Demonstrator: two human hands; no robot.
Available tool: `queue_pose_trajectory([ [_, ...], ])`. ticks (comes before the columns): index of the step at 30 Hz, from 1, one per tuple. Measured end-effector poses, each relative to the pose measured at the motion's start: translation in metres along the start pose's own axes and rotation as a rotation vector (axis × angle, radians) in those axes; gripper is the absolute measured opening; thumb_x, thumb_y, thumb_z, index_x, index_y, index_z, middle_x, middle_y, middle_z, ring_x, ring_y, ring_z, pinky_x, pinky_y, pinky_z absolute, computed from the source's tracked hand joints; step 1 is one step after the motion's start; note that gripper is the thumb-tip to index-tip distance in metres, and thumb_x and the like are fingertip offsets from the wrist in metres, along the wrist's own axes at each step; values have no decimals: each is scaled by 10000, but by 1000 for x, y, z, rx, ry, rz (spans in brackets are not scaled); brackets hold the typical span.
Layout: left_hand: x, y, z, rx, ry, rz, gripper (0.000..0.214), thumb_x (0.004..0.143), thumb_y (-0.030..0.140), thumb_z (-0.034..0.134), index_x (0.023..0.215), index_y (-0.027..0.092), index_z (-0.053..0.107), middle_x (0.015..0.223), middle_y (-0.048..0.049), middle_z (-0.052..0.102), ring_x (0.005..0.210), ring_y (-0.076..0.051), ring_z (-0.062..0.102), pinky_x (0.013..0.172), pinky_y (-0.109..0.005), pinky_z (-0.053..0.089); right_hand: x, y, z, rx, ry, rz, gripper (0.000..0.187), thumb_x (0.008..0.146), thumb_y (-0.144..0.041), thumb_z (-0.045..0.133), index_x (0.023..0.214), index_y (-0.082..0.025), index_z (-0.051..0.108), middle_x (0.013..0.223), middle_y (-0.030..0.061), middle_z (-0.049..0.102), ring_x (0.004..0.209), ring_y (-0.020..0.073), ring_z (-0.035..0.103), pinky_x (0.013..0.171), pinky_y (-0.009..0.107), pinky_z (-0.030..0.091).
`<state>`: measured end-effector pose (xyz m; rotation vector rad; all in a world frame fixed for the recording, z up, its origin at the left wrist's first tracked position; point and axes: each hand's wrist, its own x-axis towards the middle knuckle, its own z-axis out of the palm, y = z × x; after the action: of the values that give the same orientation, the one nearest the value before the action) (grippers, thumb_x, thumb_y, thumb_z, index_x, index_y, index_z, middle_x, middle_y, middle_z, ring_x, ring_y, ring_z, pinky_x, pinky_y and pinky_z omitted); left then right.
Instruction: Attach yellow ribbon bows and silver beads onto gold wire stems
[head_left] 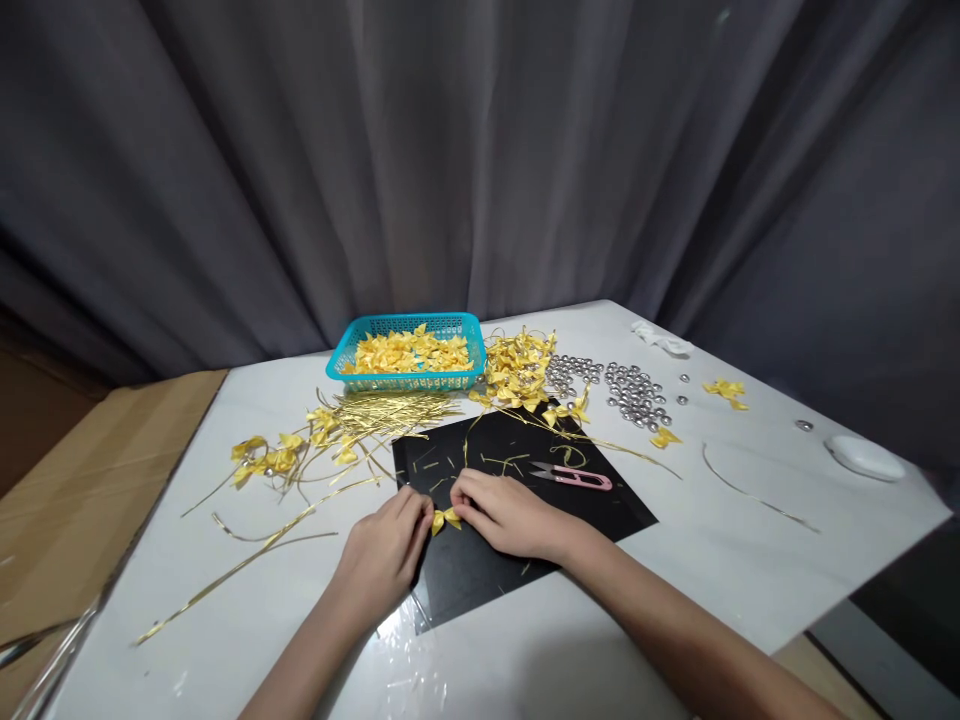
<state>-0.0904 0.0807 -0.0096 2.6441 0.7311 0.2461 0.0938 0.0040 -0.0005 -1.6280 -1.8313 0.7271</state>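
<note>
We hold a small yellow ribbon bow (447, 520) between our two hands, just over the black mat (480, 580). Our left hand (384, 540) pinches its left end between thumb and fingers, while our right hand (506, 512) pinches its right end, the thumb close against the bent forefinger. Beyond our right hand, a pair of pink-handled thread snips (585, 478) lies on the mat among short gold clippings. Past the mat's far edge, we see a bundle of gold cords (394, 412) lying in front of a turquoise plastic basket (405, 379), which holds a heap of yellow bows (412, 352). More bows with cords (521, 365) are piled just beside the basket's right end, and another cluster of corded bows (274, 457) lies to our left. Shiny silver beads (637, 395) spread right of the pile; farther right, a white dish (865, 457) sits near the edge of the white table (712, 545).
</note>
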Motion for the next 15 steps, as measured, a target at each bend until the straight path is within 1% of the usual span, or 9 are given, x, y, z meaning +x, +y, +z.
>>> queue_pose_trajectory([
  [2,0,-1,0,-36,38,-34,244,953,288,249,877,221,470,854,-19,553,742,-184,587,621,-291,426,1,-1,3,82,75,52,51,840,-173,531,790,-172,521,802,3,545,690,106,498,628,218,350],
  [3,0,-1,-1,-63,69,-57,239,952,295,254,871,222,467,850,-17,550,746,-182,586,625,-290,427,2,-2,7,128,124,95,64,843,-205,535,797,-169,510,770,-2,535,648,97,483,596,210,343],
  [5,-1,0,-1,-127,140,-108,232,952,313,263,870,225,462,842,-15,543,749,-181,583,635,-289,429,3,-5,16,231,205,197,185,865,-311,514,759,-163,481,665,-19,494,543,80,428,508,198,306],
  [6,-1,0,-1,-161,169,-129,228,951,323,270,872,226,461,838,-13,539,749,-180,580,642,-289,429,3,-8,22,287,219,243,260,870,-369,499,715,-162,469,608,-27,471,501,73,404,472,194,285],
  [8,-2,2,0,-226,207,-154,217,949,337,287,875,227,459,834,-10,532,746,-176,575,651,-287,429,5,-12,33,405,192,297,364,856,-448,495,636,-160,462,541,-27,464,463,69,411,437,188,284],
  [9,-3,4,0,-251,215,-158,214,948,339,293,868,227,458,829,-8,529,740,-174,571,651,-284,428,5,-14,38,461,169,308,376,843,-468,506,634,-157,479,539,-22,485,453,67,424,429,185,298],
  [11,-4,6,1,-279,224,-151,210,945,338,302,861,226,458,822,-6,524,731,-169,565,651,-279,425,5,-17,45,554,149,322,358,823,-493,518,709,-154,524,575,-19,524,424,60,424,410,185,314],
  [13,-5,9,2,-281,227,-138,206,943,335,307,864,226,463,821,-5,522,731,-169,560,654,-276,421,6,-17,47,618,166,338,350,815,-511,510,781,-163,523,596,-31,518,390,49,382,382,185,299],
  [15,-5,10,2,-270,227,-134,204,940,335,313,861,226,467,816,-6,520,735,-173,557,656,-277,417,6,-16,46,656,183,349,331,803,-498,526,760,-171,496,572,-48,478,378,41,343,366,180,274],
])
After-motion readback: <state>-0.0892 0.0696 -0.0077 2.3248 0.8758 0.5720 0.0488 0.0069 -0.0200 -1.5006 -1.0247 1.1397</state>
